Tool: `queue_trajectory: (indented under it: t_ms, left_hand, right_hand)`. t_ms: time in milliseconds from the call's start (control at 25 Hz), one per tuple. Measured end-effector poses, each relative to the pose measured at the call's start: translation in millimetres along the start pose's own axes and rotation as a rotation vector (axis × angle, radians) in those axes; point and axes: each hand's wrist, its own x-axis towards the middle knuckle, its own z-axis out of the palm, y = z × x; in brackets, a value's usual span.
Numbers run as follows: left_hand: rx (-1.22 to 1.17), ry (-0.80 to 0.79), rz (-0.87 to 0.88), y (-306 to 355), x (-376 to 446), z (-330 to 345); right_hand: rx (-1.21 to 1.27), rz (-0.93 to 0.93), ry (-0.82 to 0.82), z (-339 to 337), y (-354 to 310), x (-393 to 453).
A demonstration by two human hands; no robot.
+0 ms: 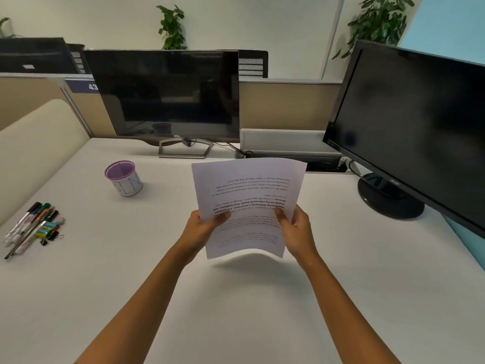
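A printed white paper sheet (249,190) is held up above the white desk (131,298), its text upside down to me. My left hand (202,229) pinches its lower left edge, thumb on the front. At the lower right edge, my right hand (299,229) pinches it the same way. The sheet bows slightly and casts a shadow on the desk below. Whether it is one sheet or a few stacked together I cannot tell.
A purple mesh pen cup (123,178) stands to the left. Several markers, pens and binder clips (32,227) lie at the desk's left edge. A dark monitor (165,95) stands behind, another monitor (409,132) at the right. A grey cable tray (283,141) is at the back.
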Motion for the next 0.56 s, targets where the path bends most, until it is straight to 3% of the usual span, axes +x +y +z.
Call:
queue_trajectory:
  t_ms: [560]
  left_hand:
    - [0.039,0.018,0.035,-2,-1,3]
  right_hand:
    - [0.006,0.037,-0.084,-8,28,-3]
